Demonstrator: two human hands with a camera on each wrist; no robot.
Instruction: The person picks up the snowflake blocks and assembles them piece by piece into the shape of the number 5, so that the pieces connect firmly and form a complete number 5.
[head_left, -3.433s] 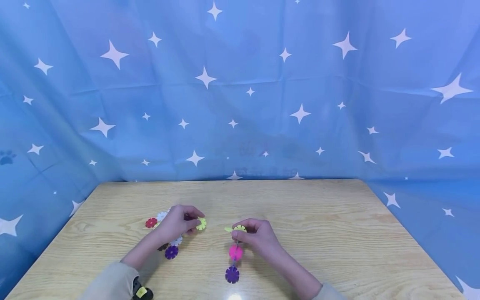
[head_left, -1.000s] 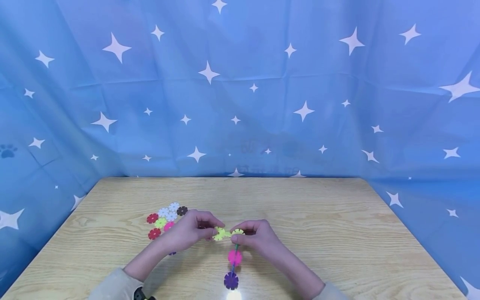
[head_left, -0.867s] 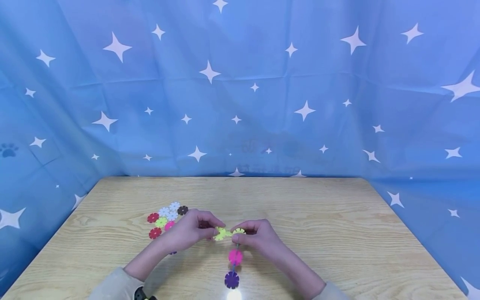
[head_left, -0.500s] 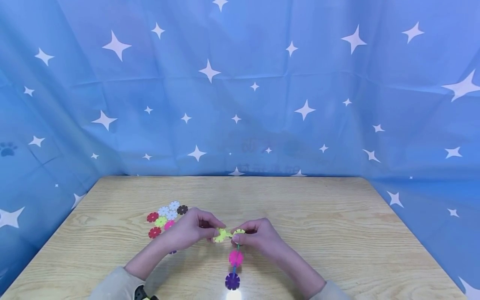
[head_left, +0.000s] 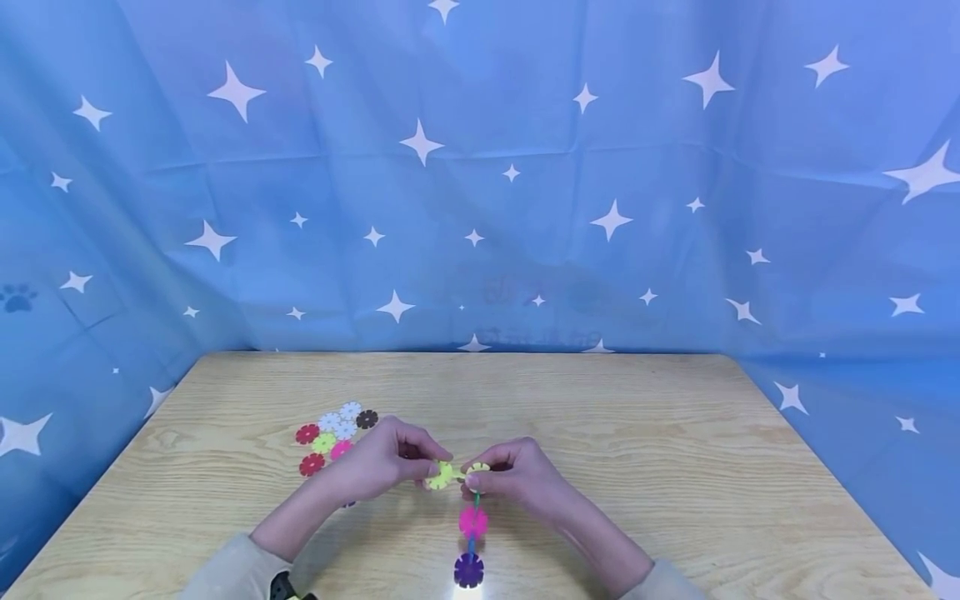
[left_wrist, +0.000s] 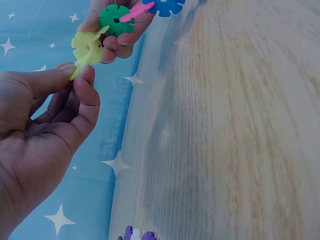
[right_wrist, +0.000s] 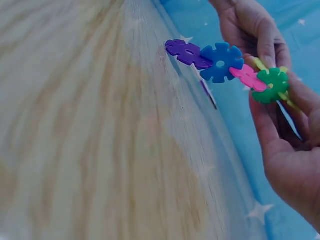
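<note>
My left hand [head_left: 378,462] pinches a yellow slotted flower disc [head_left: 441,476] between thumb and fingertips. It meets an edge-on yellow disc [left_wrist: 87,47] at the end of a chain. My right hand [head_left: 525,477] pinches the chain at another yellow disc [head_left: 478,476] and the green disc [right_wrist: 270,85] beside it. From there the chain runs toward the near side through a pink disc [head_left: 473,522], a blue disc [right_wrist: 221,63] and a purple disc [head_left: 468,571]. In the right wrist view, the fingers partly cover the yellow discs.
Loose flower discs lie on the wooden table [head_left: 637,450] left of the hands: red discs [head_left: 312,464], white discs [head_left: 330,422], a yellow-green disc [head_left: 323,442], a pink one [head_left: 341,449] and a dark brown one [head_left: 367,419]. The left forearm partly hides a purple one. A starry blue curtain [head_left: 480,192] hangs behind.
My left hand has carried its yellow disc rightward from near the loose pieces to the chain's yellow end. Over the last second the hands barely move; the chain's purple end dips slightly nearer.
</note>
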